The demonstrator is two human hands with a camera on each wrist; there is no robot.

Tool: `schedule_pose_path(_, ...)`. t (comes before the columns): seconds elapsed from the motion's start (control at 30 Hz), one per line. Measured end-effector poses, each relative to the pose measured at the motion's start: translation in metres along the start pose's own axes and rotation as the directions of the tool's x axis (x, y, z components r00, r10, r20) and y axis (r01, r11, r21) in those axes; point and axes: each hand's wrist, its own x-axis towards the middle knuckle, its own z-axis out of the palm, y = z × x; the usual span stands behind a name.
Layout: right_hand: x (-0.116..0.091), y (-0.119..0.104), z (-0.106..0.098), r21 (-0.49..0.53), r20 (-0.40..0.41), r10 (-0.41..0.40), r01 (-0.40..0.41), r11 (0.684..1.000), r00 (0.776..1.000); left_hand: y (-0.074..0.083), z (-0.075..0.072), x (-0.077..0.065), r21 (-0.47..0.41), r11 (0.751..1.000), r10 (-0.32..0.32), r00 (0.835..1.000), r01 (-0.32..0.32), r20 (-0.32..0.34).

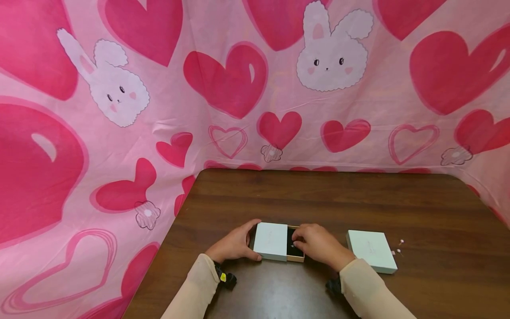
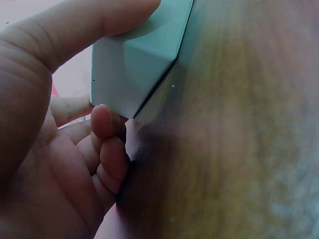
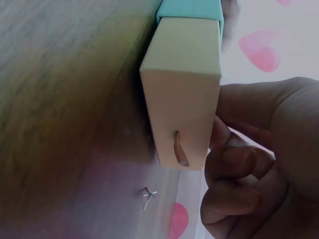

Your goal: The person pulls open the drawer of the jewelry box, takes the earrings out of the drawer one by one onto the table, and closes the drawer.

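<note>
A pale mint slide-out box (image 1: 270, 241) lies on the table, its tan drawer (image 3: 182, 104) with a black insert (image 1: 295, 249) pulled partly out to the right. My left hand (image 1: 235, 243) grips the closed end of the sleeve, thumb at the near edge and fingers at the far one. Over the insert, my right hand (image 1: 316, 243) bends its fingers and thumb down into the drawer, beside a small silver piece (image 1: 292, 246). The drawer wall hides those fingertips in the right wrist view, so I cannot tell whether they pinch anything. A ribbon tab (image 3: 180, 149) hangs from the drawer's end.
A second mint box (image 1: 372, 251) lies closed to the right. Beside it are two small pale pieces (image 1: 400, 250) on the brown wooden table (image 1: 318, 195). A small silver star-shaped piece (image 3: 148, 195) lies on the table past the drawer. Heart-and-rabbit cloth (image 1: 279, 102) hangs behind.
</note>
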Motion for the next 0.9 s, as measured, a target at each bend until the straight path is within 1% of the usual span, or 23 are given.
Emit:
schedule_pose_path(0.1, -0.0001, -0.0003, 0.0016, -0.005, 0.007, -0.014, 0.014, 1.000, 1.000, 0.0005, -0.0001, -0.0003, -0.001, 1.000, -0.007, 1.000, 0.007, 0.000)
schedule_pose_path(0.6, 0.0002, 0.0004, 0.0068, 0.001, 0.031, -0.009, 0.009, 1.000, 0.999, 0.0014, -0.0007, -0.0010, -0.029, 0.999, -0.019, 1.000, 0.019, 0.005)
schedule_pose_path(0.9, -0.0004, 0.0005, 0.0077, -0.029, 0.019, -0.055, 0.056, 0.998, 0.998, 0.0021, -0.0008, -0.0002, -0.037, 0.999, -0.017, 1.000, 0.017, 0.005)
